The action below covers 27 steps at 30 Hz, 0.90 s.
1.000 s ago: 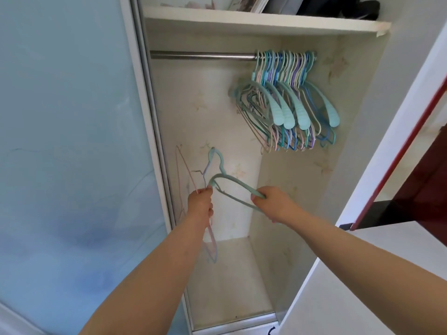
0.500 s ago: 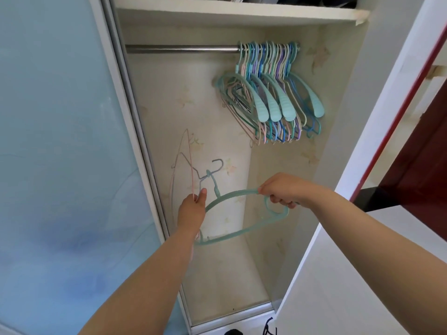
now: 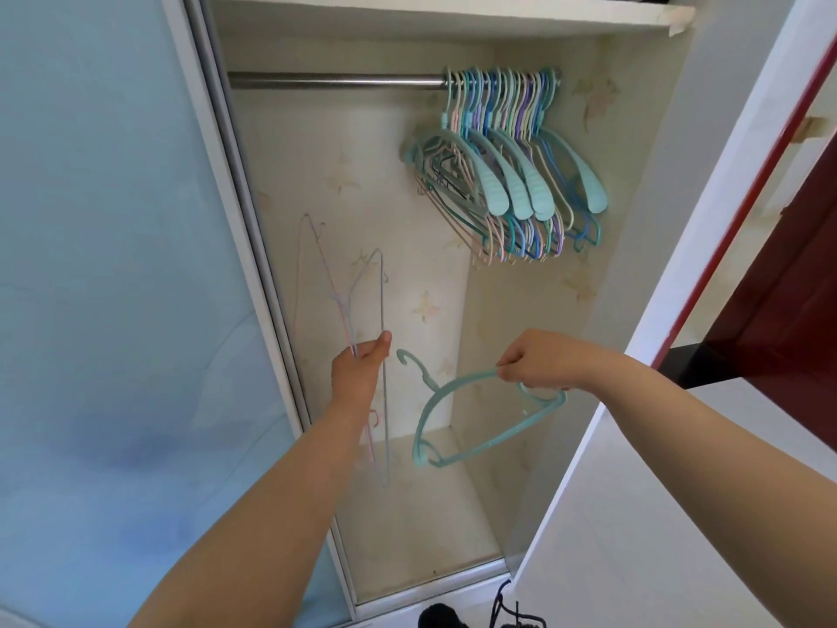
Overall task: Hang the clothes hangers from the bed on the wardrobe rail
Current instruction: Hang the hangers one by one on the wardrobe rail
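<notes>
Hands first: the left hand (image 3: 362, 364) is curled round a bunch of thin wire hangers (image 3: 358, 310), and the right hand (image 3: 536, 362) pinches the top arm of the teal hanger (image 3: 471, 419). Half a second ago both hands were on that teal one; now it's pulled free, hook pointing left, so it's ready to go up. Further back, the rail (image 3: 335, 80) has bare space left of the hung hangers (image 3: 507, 174).
</notes>
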Tool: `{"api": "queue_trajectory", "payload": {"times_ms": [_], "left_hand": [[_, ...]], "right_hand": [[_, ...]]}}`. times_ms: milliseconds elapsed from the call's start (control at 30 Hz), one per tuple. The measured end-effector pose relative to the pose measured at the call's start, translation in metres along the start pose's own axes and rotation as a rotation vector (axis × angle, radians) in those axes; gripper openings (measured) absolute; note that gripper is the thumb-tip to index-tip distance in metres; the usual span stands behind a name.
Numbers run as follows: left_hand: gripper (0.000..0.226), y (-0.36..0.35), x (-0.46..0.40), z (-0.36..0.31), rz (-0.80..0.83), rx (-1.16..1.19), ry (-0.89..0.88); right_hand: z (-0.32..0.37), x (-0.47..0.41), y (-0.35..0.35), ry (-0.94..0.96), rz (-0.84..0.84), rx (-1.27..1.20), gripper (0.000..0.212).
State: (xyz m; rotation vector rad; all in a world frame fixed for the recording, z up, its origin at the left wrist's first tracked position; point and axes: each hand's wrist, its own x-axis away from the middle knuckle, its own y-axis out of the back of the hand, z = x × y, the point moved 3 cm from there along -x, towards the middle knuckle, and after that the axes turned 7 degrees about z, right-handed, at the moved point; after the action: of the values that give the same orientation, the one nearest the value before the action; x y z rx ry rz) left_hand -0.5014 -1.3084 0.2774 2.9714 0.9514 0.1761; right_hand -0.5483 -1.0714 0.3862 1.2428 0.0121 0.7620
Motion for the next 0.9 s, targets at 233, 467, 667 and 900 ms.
{"api": "queue_trajectory", "payload": {"times_ms": [233, 467, 667, 900], "left_hand": [[0.017, 0.001, -0.015, 0.016, 0.226, 0.301, 0.154], [0.025, 0.003, -0.021, 0.018, 0.224, 0.277, 0.137], [0.039, 0.015, -0.027, 0.022, 0.125, 0.225, 0.234], [0.032, 0.026, -0.028, 0.008, 0.021, 0.306, 0.277]], "right_hand": [[-0.008, -0.004, 0.011, 0.115, 0.025, -0.039, 0.017], [-0.024, -0.006, 0.027, 0.025, 0.175, -0.302, 0.027], [-0.004, 0.001, 0.052, 0.036, -0.106, -0.36, 0.025], [0.045, -0.008, 0.075, 0.195, -0.339, -0.498, 0.043]]}}
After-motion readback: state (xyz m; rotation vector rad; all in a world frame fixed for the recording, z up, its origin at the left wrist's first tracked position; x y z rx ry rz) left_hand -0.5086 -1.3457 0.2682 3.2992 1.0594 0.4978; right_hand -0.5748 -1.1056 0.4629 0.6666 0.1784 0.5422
